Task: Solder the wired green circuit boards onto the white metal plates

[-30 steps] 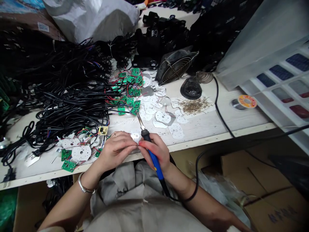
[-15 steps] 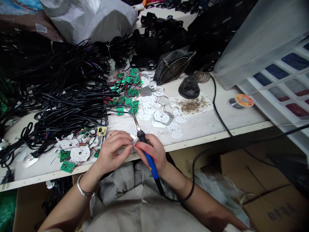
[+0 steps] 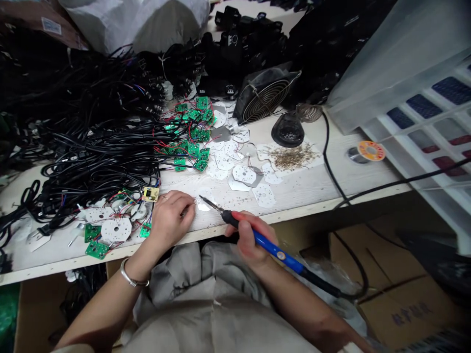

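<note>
My right hand [image 3: 253,238] is closed round the blue soldering iron [image 3: 277,252] at the bench's front edge, its tip pointing up and left. Under the tip lies a small white plate [image 3: 206,202]. My left hand [image 3: 172,215] rests on the bench just left of the plate, fingers curled together; what they hold, if anything, is too small to name. Beside that hand are a yellow board [image 3: 150,194] and a round white plate [image 3: 116,229] with green boards [image 3: 97,250]. More green boards [image 3: 200,135] with red wires lie behind, next to loose white plates [image 3: 244,173].
Black cables [image 3: 99,147] cover the left of the bench [image 3: 309,206]. Behind stand a fan [image 3: 263,98] and a black iron stand [image 3: 288,131]. A solder spool [image 3: 371,151] sits at right, near a plastic drawer unit [image 3: 415,122]. The iron's cord hangs off the front edge.
My right hand has moved right and away from my left, and the iron now lies at a flatter slant. My left hand has curled its fingers down on the bench. The view has shifted slightly.
</note>
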`<act>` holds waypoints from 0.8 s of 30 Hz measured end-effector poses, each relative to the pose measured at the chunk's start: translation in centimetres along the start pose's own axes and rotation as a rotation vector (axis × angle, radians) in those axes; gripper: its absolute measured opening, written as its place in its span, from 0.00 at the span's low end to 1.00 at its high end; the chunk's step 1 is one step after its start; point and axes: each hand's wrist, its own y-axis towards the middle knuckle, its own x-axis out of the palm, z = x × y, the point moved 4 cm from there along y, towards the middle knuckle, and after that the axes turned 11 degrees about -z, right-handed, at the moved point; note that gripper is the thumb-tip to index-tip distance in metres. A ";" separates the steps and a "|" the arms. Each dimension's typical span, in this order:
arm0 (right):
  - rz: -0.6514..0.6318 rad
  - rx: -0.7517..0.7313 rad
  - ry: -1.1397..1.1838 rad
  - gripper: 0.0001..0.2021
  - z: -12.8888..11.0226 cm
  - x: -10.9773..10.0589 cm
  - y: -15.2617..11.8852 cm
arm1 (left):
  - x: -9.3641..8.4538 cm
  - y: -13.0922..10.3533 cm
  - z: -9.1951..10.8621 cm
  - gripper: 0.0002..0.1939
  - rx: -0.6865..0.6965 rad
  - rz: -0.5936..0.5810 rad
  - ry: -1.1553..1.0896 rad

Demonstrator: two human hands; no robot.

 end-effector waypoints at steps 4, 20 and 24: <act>0.054 0.130 0.026 0.10 0.4 0.1 0.1 | 0.0 0.0 0.2 0.07 -0.024 0.036 0.046; 0.138 0.338 0.220 0.17 0.6 -0.4 0.4 | -0.7 -0.7 1.2 0.05 0.052 0.073 -0.016; 0.074 0.315 0.147 0.15 0.8 -0.5 -0.2 | -0.4 -0.8 0.8 0.06 0.027 0.022 -0.038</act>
